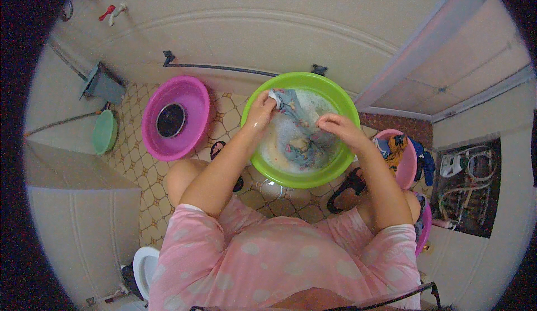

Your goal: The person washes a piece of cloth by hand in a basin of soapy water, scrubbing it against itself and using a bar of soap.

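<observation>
A green plastic basin (300, 181) of soapy water stands on the tiled floor before me. In it lies a wet grey-blue garment (303, 149) with a coloured pattern, partly under suds. My left hand (263, 107) grips a white-edged end of this garment at the basin's upper left. Over the right side of the basin is my right hand (337, 127), its fingers curled close together; whether cloth is pinched in them cannot be told.
To the left stands a magenta basin (149, 143) holding a dark round vessel (171, 120). A pink basin (407, 168) with clothes is at the right, near another magenta basin (426, 231). A small green basin (105, 132) and grey bin (105, 86) are far left.
</observation>
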A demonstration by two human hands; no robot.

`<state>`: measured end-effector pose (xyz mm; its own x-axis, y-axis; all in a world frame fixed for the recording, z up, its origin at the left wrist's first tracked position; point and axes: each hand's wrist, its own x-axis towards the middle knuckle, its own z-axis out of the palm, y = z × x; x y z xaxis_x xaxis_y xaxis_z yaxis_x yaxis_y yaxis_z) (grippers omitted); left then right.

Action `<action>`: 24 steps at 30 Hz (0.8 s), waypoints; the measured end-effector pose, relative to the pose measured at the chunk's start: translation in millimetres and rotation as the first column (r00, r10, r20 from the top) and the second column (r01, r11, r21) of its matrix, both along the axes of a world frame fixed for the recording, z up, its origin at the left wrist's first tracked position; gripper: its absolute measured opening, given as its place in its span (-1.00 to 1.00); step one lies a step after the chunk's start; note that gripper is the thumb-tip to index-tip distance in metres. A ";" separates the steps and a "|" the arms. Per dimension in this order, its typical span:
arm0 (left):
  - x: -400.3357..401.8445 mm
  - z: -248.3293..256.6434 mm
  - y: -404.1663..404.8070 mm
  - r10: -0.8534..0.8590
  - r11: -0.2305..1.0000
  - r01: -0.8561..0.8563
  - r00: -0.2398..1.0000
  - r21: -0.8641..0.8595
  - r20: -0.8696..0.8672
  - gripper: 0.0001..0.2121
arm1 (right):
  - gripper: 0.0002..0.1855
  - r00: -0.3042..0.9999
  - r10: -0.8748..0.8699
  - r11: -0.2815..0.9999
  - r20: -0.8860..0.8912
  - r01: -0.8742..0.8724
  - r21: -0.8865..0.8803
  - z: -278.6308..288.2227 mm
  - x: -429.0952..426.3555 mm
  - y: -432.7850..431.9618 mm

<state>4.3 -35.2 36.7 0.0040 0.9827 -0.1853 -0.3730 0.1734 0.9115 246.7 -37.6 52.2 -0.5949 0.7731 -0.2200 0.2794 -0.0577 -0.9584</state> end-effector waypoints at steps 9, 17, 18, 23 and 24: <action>7.4 21.2 -11.7 -0.201 0.963 0.265 0.829 -0.051 0.522 -0.58 | -0.56 0.972 -0.231 0.962 -0.053 0.236 0.139 -27.8 -31.5 -7.8; 1.5 25.2 -15.2 -0.330 0.925 0.375 0.704 0.066 0.629 -0.50 | -0.55 0.994 -0.066 0.987 -0.091 0.051 -0.149 -20.9 -48.2 -14.7; 2.0 25.2 -14.3 -0.312 0.930 0.364 0.708 0.052 0.634 -0.50 | -0.56 0.991 -0.109 0.987 -0.076 0.098 -0.130 -26.9 -48.1 -11.5; 3.5 15.5 -11.5 -0.195 0.960 0.258 0.897 -0.111 0.397 -0.50 | -0.63 0.871 -0.466 0.871 -0.152 0.482 0.091 -48.6 -24.2 24.5; 3.5 7.3 -12.2 -0.184 0.961 0.244 0.916 -0.133 0.356 -0.50 | -0.64 0.870 -0.463 0.866 -0.170 0.485 0.121 -35.9 -20.8 27.6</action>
<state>7.8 -47.4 44.0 0.3023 0.9045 -0.3009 -0.5885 0.4254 0.6875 225.9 -10.0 16.3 -0.1628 0.9864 -0.0206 0.1280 0.0004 -0.9918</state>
